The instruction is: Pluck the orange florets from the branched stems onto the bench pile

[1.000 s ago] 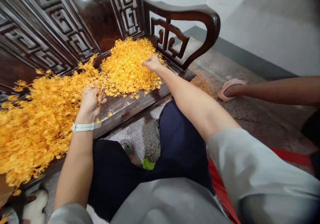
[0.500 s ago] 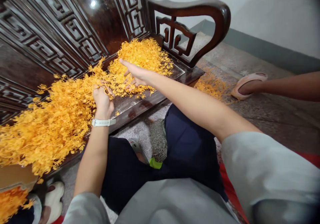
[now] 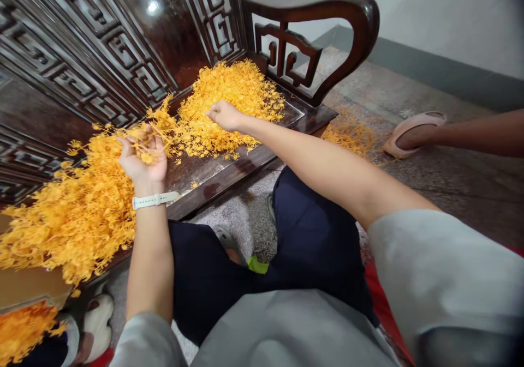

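Note:
My left hand (image 3: pixel 144 161), with a pale watch strap at its wrist, is turned palm up over the gap between two heaps. Its curled fingers hold a sprig of yellow-orange plastic flower pieces (image 3: pixel 150 157). My right hand (image 3: pixel 226 116) is closed above the front of the far heap (image 3: pixel 237 86), fingertips pressed together; whether anything is between them is hidden. A larger heap (image 3: pixel 82 209) of the same branching pieces spreads along the bench to the left of my left hand.
The pieces lie on a dark carved wooden bench (image 3: pixel 213 184) with an armrest (image 3: pixel 315 7). Scattered orange bits (image 3: pixel 350 132) are on the floor beside another person's shoe (image 3: pixel 413 132). At lower left is a cardboard box (image 3: pixel 30 288), with more orange pieces (image 3: pixel 27 329) near another person's leg.
My left hand has moved left, turned palm up and loosened around the sprig. My right hand has gone from spread fingers to closed, staying by the far heap.

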The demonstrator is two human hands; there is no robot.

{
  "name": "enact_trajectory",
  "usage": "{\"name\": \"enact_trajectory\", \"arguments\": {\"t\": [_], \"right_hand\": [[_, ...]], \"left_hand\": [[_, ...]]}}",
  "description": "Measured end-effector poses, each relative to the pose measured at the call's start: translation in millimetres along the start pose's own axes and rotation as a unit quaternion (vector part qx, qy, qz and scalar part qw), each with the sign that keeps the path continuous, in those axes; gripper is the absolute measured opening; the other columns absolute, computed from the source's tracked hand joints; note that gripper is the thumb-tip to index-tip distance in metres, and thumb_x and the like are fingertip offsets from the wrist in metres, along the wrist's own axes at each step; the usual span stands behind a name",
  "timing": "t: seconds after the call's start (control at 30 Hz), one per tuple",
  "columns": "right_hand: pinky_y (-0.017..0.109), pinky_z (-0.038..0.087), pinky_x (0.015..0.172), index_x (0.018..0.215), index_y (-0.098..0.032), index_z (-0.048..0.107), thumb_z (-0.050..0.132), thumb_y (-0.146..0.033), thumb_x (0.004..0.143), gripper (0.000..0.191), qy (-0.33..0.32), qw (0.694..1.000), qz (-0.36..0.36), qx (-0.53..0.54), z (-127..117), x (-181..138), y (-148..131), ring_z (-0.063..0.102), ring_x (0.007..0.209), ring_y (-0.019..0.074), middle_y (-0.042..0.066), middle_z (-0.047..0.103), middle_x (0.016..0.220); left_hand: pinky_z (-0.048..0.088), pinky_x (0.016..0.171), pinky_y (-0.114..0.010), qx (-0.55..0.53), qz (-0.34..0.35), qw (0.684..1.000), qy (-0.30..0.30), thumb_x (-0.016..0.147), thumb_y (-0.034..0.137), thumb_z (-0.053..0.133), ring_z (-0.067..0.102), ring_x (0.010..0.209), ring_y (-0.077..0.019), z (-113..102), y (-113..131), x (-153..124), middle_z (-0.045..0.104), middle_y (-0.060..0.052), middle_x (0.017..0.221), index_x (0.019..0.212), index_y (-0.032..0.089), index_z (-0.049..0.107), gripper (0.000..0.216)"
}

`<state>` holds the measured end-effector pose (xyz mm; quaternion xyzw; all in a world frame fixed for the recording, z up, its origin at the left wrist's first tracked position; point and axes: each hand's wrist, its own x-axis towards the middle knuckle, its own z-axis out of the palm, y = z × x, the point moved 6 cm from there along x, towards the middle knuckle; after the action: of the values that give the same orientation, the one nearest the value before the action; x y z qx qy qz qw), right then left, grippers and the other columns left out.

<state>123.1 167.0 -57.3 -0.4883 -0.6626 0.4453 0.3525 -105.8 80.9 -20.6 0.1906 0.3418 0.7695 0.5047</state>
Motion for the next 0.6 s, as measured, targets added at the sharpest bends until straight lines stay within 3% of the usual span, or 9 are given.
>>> {"name": "enact_trajectory", "arguments": {"t": [0.13,0.3,0.47,0.6], "right_hand": [[0.028,0.032,0.056,0.071,-0.024,0.042,0.052,-0.029,0.114,0.044,0.035,0.999,0.007,-0.003,-10,16,14,0.034,0.057,0.0131,-0.004,0.035,0.061],[0.026,0.038,0.062,0.073,-0.023,0.047,0.065,-0.039,0.11,0.045,0.124,0.992,-0.006,0.031,-34,43,36,0.035,0.06,0.0113,-0.006,0.036,0.063],[0.026,0.036,0.06,0.072,-0.024,0.043,0.067,-0.037,0.108,0.046,0.144,0.987,0.039,0.067,-37,61,44,0.033,0.059,0.0109,-0.006,0.037,0.061],[0.027,0.039,0.062,0.07,-0.024,0.037,0.063,-0.041,0.109,0.05,0.186,0.978,0.06,0.07,-46,78,54,0.032,0.061,0.0118,-0.005,0.035,0.064]], "left_hand": [[0.05,0.054,-0.023,0.026,-0.055,0.998,-0.016,0.121,0.05,0.042,0.048,0.042,-0.0104,9,-6,-14,0.042,0.006,0.051,0.071,0.021,0.046,0.058],[0.034,0.04,-0.023,0.072,-0.085,0.991,-0.067,0.118,0.051,0.05,0.025,0.037,-0.0097,23,-20,-28,0.022,0.008,0.051,0.069,0.021,0.045,0.058],[0.028,0.039,-0.022,0.091,-0.103,0.988,-0.071,0.121,0.051,0.037,0.019,0.036,-0.0082,38,-33,-38,0.017,0.008,0.051,0.068,0.02,0.046,0.062],[0.025,0.038,-0.022,0.097,-0.122,0.986,-0.053,0.121,0.049,0.04,0.022,0.035,-0.0076,45,-25,-45,0.026,0.007,0.049,0.069,0.021,0.043,0.059]]}}
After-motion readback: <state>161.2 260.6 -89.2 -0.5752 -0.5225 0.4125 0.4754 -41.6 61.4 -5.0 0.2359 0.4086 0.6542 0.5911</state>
